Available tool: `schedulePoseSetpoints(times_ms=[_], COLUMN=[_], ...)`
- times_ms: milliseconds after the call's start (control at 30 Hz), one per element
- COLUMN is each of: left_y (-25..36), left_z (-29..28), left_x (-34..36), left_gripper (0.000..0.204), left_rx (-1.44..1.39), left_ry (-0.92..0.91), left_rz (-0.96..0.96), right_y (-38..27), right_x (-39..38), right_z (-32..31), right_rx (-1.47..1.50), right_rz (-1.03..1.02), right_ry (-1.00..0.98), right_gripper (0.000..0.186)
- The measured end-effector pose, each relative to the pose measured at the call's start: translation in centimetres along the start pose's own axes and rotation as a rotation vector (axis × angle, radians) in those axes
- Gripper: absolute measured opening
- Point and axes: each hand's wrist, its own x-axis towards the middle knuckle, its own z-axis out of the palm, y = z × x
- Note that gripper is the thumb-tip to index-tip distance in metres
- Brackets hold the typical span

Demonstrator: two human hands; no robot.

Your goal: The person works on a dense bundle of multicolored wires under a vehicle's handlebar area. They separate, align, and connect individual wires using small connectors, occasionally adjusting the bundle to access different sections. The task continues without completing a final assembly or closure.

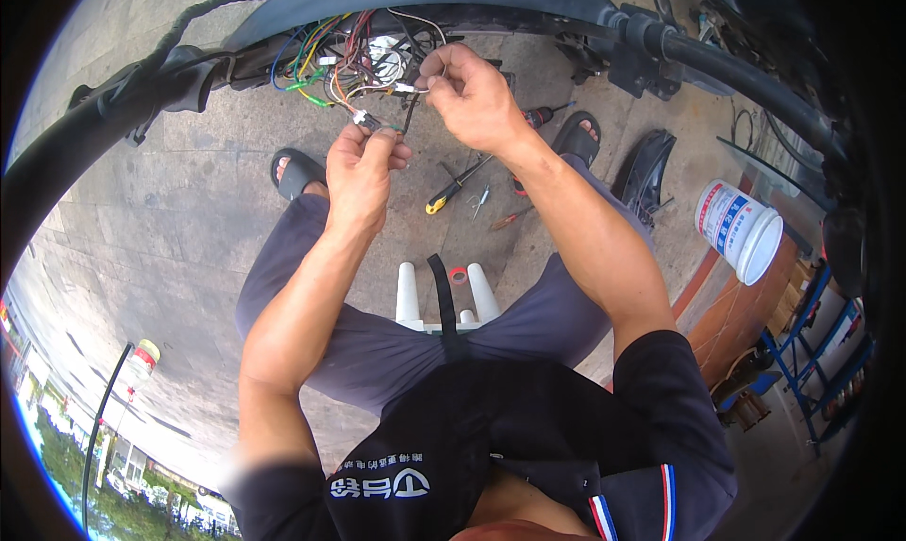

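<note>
Below the front of a vehicle with black handlebars hangs a tangle of coloured wires (344, 64). My left hand (359, 168) is closed, its thumb and fingers pinching a white and dark wire connector (364, 119) with orange-brown wires running into it. To the right and a little higher, my right hand (472, 97) is closed too, fingertips together on a thin pale wire. That wire leads to a small white plug (406, 88) just left of these fingertips. The exact grip of the right fingertips is partly hidden by the hand.
On the paved ground lie a yellow-and-black screwdriver (441, 201), a power drill (538, 117) and a brush (510, 220). A white bucket (755, 244) and blue metal rack (788, 352) stand at the right. The handlebar (85, 154) curves along the left. Below me is a white-legged stool (407, 295).
</note>
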Motion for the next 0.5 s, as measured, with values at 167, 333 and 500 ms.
schedulePoseSetpoints(times_ms=[167,333,500], left_y=[0.4,0.7,1.2], left_z=[0.5,0.8,0.9], left_x=[-0.5,-0.5,-0.3], left_gripper=[0.009,0.009,0.010], left_rx=[0.027,0.047,0.052], left_ry=[-0.023,-0.027,-0.007], left_rz=[0.055,0.085,0.124], right_y=[-0.2,-0.7,-0.9], right_x=[-0.1,-0.4,-0.5], right_z=[-0.1,-0.4,-0.7], right_rx=[0.119,0.124,0.191], right_rz=[0.003,0.032,0.032], right_ry=[0.028,0.087,0.140], right_gripper=[0.018,0.035,0.040])
